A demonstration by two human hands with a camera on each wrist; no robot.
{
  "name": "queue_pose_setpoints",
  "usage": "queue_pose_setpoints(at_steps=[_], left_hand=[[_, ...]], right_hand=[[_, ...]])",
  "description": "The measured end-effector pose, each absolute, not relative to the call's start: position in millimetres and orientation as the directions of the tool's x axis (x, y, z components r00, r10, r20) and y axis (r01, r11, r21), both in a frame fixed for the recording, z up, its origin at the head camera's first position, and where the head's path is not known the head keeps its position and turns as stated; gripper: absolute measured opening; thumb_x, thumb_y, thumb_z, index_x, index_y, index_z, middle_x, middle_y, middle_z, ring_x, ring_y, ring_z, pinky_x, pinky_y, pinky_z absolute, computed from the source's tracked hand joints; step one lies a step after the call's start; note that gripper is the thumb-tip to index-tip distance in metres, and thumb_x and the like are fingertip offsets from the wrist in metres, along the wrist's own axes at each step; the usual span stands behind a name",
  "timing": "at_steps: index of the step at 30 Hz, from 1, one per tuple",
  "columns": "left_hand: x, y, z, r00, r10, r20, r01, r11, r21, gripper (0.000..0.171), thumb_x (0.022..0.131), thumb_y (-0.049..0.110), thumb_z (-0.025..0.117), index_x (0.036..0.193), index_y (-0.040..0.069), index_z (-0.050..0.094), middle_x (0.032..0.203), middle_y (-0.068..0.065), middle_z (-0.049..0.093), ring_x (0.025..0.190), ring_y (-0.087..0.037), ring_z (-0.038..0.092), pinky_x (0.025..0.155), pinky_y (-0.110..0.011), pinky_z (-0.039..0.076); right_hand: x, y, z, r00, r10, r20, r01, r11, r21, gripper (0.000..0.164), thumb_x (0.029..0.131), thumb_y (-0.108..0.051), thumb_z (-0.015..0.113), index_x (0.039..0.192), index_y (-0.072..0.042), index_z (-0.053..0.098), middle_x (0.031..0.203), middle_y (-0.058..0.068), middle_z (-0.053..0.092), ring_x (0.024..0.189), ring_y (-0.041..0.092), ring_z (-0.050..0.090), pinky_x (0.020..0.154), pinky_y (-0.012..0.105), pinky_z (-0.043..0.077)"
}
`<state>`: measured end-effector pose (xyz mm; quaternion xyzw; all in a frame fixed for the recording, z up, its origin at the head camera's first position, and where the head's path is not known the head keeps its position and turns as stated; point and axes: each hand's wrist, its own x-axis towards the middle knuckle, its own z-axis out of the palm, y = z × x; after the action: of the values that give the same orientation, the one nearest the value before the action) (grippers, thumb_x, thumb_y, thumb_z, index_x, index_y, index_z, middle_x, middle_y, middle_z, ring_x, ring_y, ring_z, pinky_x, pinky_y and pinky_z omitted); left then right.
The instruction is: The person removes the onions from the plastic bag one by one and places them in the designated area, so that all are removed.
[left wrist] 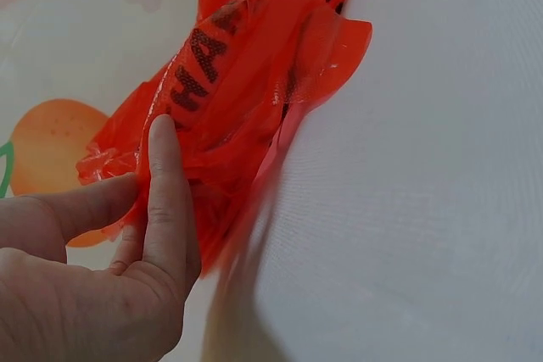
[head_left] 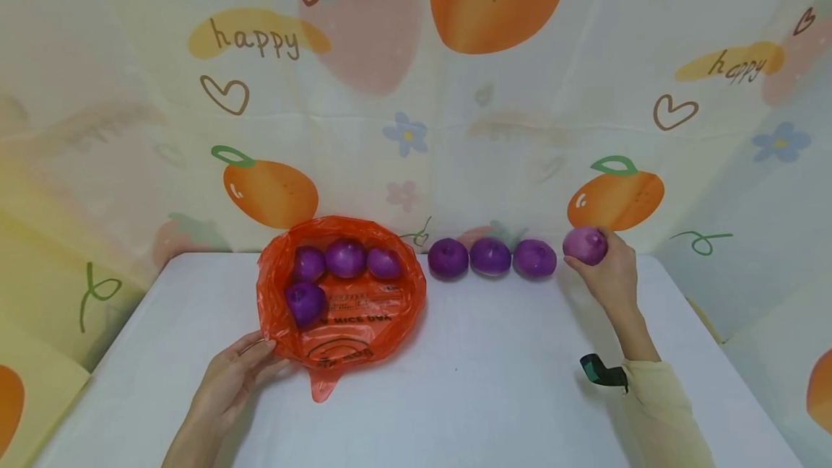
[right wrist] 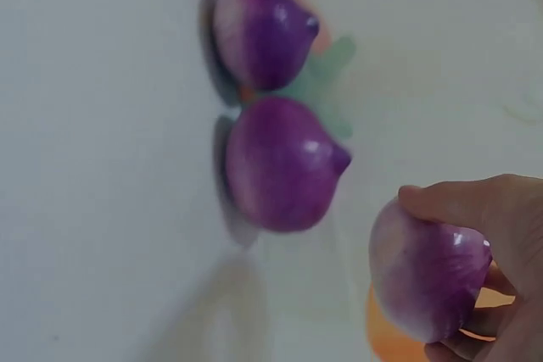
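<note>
My right hand (head_left: 611,273) holds a pale purple onion (head_left: 584,245) above the table, at the right end of a row. Three darker onions stand in that row: a left one (head_left: 448,259), a middle one (head_left: 490,257) and a right one (right wrist: 287,164). A red plastic bag (head_left: 409,316) lies with its mouth wide and several purple onions (head_left: 346,258) inside. My left hand (head_left: 230,374) pinches the bag's near left rim; the left wrist view has the thumb and fingers (left wrist: 163,201) on either side of the plastic.
A white table (head_left: 481,410) lies under everything. Right behind it hangs a cloth backdrop (head_left: 364,143) printed with fruit, hearts and flowers. A dark green strap (head_left: 603,373) sits at my right sleeve.
</note>
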<state>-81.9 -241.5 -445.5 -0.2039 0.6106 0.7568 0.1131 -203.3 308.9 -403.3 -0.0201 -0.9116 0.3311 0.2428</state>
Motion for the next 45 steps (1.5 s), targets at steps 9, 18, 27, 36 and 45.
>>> queue_pose_setpoints(at_steps=[9,18,27,36,45], left_hand=[[-81.1,-241.6,-445.3,-0.889,-0.086,-0.450,-0.426,-0.209,0.880,0.058,0.103,0.015,0.052,0.151,-0.002,0.026,0.112,0.006,0.064,0.097,-0.010,0.068,0.091,-0.032,0.055],[-82.0,-240.9,-447.3,-0.881,-0.103,-0.462,-0.438,-0.196,0.877,0.059,0.102,0.017,0.054,0.151,-0.001,0.028,0.120,0.002,0.061,0.097,-0.009,0.068,0.091,-0.033,0.055],[-84.1,-240.3,-449.1,-0.897,-0.089,-0.433,-0.410,-0.200,0.890,0.059,0.102,0.017,0.054,0.150,-0.003,0.029,0.117,0.003,0.063,0.099,-0.010,0.068,0.092,-0.032,0.054],[-84.7,-239.8,-447.4,-0.884,-0.092,-0.458,-0.435,-0.197,0.879,0.057,0.102,0.015,0.052,0.151,-0.002,0.028,0.118,0.001,0.062,0.097,-0.010,0.068,0.090,-0.032,0.055],[-82.6,-239.6,-446.8,-0.895,-0.084,-0.437,-0.411,-0.221,0.884,0.056,0.102,0.014,0.052,0.150,-0.004,0.028,0.112,0.004,0.065,0.097,-0.010,0.068,0.090,-0.032,0.055]], right_hand=[[-218.1,323.8,-423.9,-0.923,0.210,0.321,-0.031,0.793,-0.608,0.072,0.077,-0.016,0.083,0.132,0.013,0.047,0.125,0.036,0.054,0.114,0.051,0.052,0.098,0.063,0.043],[-232.2,337.0,-433.3,-0.962,0.103,0.252,-0.049,0.845,-0.532,0.072,0.078,-0.017,0.081,0.130,0.017,0.044,0.122,0.040,0.052,0.111,0.054,0.051,0.097,0.064,0.042],[-238.3,342.8,-432.1,-0.995,0.049,0.091,-0.006,0.851,-0.526,0.083,0.082,-0.022,0.078,0.139,0.017,0.032,0.132,0.043,0.041,0.119,0.057,0.042,0.102,0.066,0.036],[-233.4,330.3,-410.2,-0.966,0.008,0.259,-0.132,0.847,-0.516,0.071,0.079,-0.012,0.081,0.133,0.015,0.044,0.129,0.037,0.049,0.118,0.053,0.046,0.102,0.063,0.036],[-222.9,282.3,-381.4,-0.877,-0.065,0.476,-0.333,0.797,-0.504,0.052,0.080,-0.001,0.076,0.127,0.008,0.056,0.124,0.032,0.057,0.106,0.050,0.057,0.091,0.059,0.047]])
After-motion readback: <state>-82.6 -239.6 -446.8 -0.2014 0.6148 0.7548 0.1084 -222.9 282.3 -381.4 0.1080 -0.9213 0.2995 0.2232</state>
